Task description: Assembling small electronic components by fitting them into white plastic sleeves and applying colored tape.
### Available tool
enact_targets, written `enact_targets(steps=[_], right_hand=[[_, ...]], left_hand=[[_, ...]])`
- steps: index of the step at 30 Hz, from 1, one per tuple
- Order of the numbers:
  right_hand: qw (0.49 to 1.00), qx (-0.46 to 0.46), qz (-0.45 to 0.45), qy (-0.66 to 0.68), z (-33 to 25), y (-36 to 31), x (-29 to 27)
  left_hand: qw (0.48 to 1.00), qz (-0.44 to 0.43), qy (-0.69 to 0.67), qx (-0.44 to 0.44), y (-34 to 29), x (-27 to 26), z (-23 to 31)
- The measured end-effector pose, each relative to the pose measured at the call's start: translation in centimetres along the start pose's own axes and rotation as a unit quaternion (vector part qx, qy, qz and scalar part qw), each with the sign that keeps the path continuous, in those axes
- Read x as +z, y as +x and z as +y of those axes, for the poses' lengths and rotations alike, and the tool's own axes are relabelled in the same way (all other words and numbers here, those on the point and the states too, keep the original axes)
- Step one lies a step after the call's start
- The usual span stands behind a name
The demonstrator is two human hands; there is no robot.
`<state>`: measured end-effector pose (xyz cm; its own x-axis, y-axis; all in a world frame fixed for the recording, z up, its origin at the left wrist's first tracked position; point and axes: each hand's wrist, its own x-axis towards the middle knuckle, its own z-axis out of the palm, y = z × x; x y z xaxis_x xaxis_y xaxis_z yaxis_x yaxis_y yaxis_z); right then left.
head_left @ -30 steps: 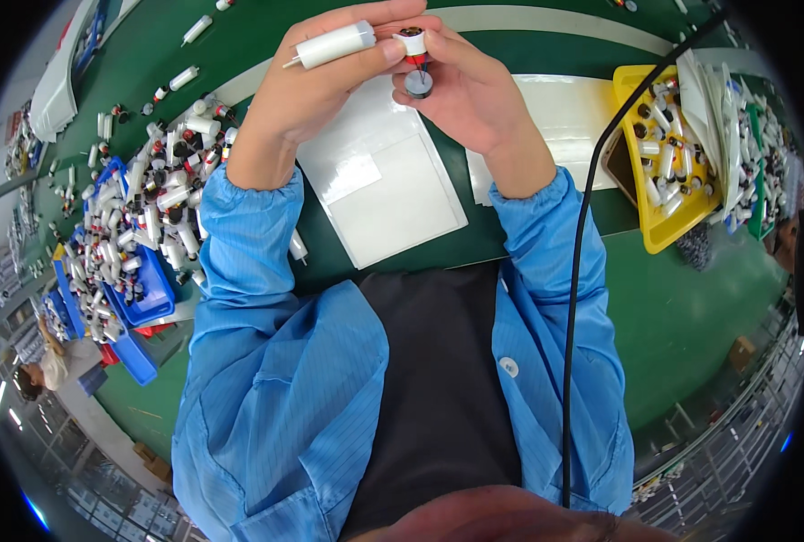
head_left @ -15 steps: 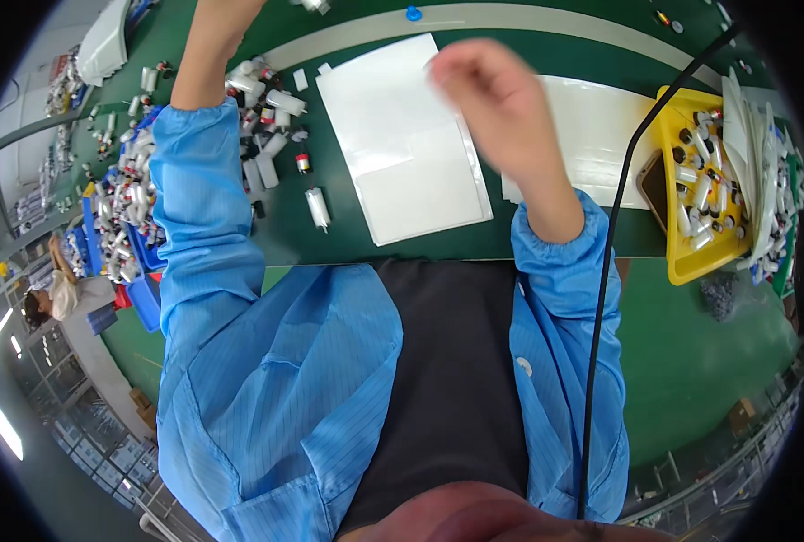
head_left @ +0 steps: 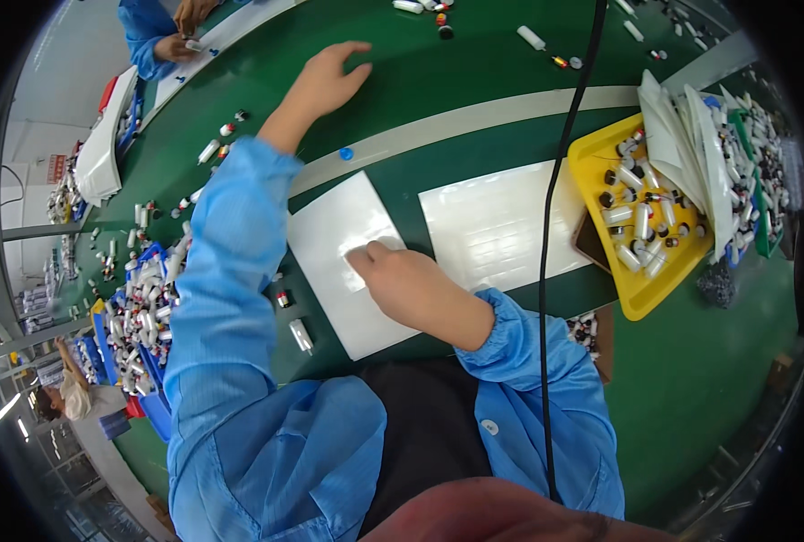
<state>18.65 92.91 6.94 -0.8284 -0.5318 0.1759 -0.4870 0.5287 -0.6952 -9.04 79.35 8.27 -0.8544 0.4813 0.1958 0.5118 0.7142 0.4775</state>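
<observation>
White sheet (head_left: 334,237) partly hidden by right fingers (head_left: 366,260), their hold unclear; left fingers (head_left: 347,49) wide apart

1. On the table (head_left: 483,149), a left sheet (head_left: 334,275) and a right sheet (head_left: 492,226) lie side by side
2. Right of these, a tray (head_left: 635,303) holds cylindrical parts (head_left: 643,219)
3. Left, heaped parts (head_left: 144,307) lie, apparently in bins (head_left: 156,411)
</observation>
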Motion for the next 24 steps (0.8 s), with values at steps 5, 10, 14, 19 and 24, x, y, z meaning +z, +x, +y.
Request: enact_targets(steps=[5,10,14,19,24], right_hand=[[1.0,-0.013,-0.015,-0.018,0.5,0.3,0.6],[1.0,0.002,-0.017,0.013,0.3,0.7,1.2],[0.998,0.03,-0.005,0.05,0.8,0.5,-0.1],[0.997,0.014,0.011,0.072,0.5,1.4,-0.5],[0.965,0.03,0.157,0.208,-0.7,2.1,-2.5]], left_hand=[[0.98,0.108,-0.103,-0.129,10.8,8.8,-0.8],[0.986,0.15,0.065,-0.027,14.2,11.0,-5.7],[0.987,0.073,0.142,-0.034,13.9,8.5,-2.1],[0.984,0.143,0.095,0.045,9.4,4.5,-5.7],[0.917,0.133,-0.36,-0.114,1.3,-2.9,0.7]])
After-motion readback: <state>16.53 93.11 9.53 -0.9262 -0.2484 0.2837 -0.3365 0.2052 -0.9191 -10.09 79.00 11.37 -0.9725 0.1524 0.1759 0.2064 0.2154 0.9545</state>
